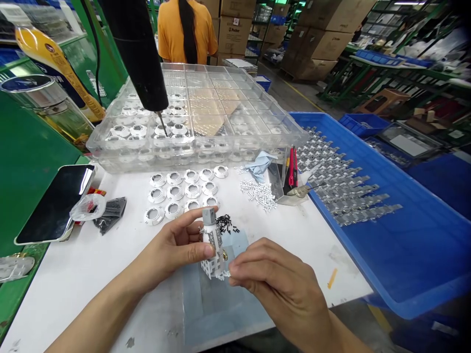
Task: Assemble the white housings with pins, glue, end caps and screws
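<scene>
My left hand [184,240] grips a small white and grey lattice-sided part [212,245], held upright over a light blue sheet [198,318]. Close against its lower right side, my right hand [275,279] has thumb and fingers pinched together; whatever sits between the fingertips is too small to make out. A tiny gold-coloured piece [225,255] shows at the side of the held part. Just behind it lies a pile of small black screws [226,223]. White ring-shaped parts [175,192] stand in rows farther back. To their right is a heap of small white pieces [257,193].
A black electric screwdriver [147,63] hangs point-down above clear compartment trays [184,147]. At right, a blue bin [405,250] holds rows of metal-looking parts. A small box [290,198] holds a red cutter [292,166]. A phone [55,201] and bottle [55,59] are left. A person [186,32] stands behind.
</scene>
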`<state>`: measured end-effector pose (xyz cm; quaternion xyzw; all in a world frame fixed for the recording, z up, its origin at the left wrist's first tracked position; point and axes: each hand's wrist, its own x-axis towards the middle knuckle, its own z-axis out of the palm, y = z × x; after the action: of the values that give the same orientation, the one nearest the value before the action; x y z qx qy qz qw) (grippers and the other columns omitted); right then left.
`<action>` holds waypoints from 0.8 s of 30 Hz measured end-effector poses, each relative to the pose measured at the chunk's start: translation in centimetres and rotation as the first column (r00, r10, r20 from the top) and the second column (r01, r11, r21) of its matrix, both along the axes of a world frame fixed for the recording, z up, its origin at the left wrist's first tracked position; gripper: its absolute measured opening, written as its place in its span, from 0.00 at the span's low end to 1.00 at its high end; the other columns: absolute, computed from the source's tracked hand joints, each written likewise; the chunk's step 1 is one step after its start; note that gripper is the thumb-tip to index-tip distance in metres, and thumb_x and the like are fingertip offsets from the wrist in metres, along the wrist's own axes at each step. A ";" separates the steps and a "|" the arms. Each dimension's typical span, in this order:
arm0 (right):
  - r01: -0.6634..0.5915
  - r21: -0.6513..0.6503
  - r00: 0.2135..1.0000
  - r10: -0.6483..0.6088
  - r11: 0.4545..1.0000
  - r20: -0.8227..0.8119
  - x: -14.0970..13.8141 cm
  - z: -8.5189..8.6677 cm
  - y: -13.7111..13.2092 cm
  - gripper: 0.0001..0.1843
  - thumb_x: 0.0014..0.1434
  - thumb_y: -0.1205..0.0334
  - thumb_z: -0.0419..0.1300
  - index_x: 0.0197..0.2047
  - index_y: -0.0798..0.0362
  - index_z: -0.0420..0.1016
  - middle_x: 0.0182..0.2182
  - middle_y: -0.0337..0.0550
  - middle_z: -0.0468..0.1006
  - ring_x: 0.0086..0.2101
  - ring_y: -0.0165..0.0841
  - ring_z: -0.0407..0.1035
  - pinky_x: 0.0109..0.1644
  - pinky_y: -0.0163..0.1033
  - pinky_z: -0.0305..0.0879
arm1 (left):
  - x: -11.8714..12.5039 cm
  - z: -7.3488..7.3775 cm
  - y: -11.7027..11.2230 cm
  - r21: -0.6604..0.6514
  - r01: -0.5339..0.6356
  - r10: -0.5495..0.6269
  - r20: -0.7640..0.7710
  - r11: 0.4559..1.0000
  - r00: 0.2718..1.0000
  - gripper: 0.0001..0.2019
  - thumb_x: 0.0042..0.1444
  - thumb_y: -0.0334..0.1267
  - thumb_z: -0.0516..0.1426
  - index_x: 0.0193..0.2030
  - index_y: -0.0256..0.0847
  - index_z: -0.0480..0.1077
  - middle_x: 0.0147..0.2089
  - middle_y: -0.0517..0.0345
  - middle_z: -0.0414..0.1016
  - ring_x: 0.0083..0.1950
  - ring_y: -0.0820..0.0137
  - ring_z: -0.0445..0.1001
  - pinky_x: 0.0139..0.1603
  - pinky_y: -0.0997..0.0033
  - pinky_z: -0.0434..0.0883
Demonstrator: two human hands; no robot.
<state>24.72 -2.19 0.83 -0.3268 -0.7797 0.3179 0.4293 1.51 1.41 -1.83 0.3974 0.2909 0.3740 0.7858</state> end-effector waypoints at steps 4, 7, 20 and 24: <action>0.003 -0.004 1.000 -0.003 1.000 -0.006 -0.1 -0.2 0.0 0.10 0.64 0.78 0.65 0.45 0.56 0.81 0.38 0.45 0.84 0.39 0.31 0.77 0.44 0.37 0.77 | 0.0 0.0 0.1 -0.004 0.008 -0.008 -0.003 1.000 1.000 0.28 0.60 0.32 0.69 0.65 0.56 0.71 0.45 0.61 0.84 0.43 0.73 0.79 0.45 0.78 0.74; 0.012 -0.016 1.000 -0.012 1.000 -0.001 -0.1 -0.3 0.1 0.11 0.64 0.77 0.65 0.46 0.55 0.81 0.37 0.44 0.84 0.39 0.31 0.77 0.44 0.38 0.77 | -0.1 -0.1 0.0 0.005 0.023 -0.023 0.002 1.000 1.000 0.28 0.60 0.32 0.69 0.65 0.55 0.71 0.45 0.60 0.84 0.44 0.73 0.79 0.45 0.78 0.74; -0.006 -0.103 0.999 0.003 0.995 -0.032 0.1 -0.9 0.0 0.13 0.63 0.77 0.66 0.47 0.52 0.80 0.39 0.42 0.83 0.40 0.31 0.77 0.44 0.38 0.77 | 0.0 -0.2 0.1 -0.023 0.024 -0.024 -0.020 0.999 1.000 0.31 0.59 0.33 0.70 0.67 0.56 0.70 0.45 0.60 0.84 0.43 0.72 0.79 0.45 0.74 0.74; -0.004 -0.092 0.999 0.000 0.996 -0.035 0.1 -0.9 0.0 0.13 0.63 0.78 0.66 0.47 0.52 0.80 0.38 0.42 0.83 0.40 0.31 0.77 0.44 0.38 0.77 | 0.0 -0.1 0.2 -0.028 0.023 -0.024 -0.024 0.999 0.999 0.31 0.59 0.33 0.70 0.67 0.55 0.70 0.46 0.59 0.84 0.44 0.71 0.80 0.46 0.74 0.74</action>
<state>24.85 -2.19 -0.09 -0.3400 -0.7569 0.3596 0.4268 1.55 1.58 -1.90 0.3945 0.3009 0.3560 0.7919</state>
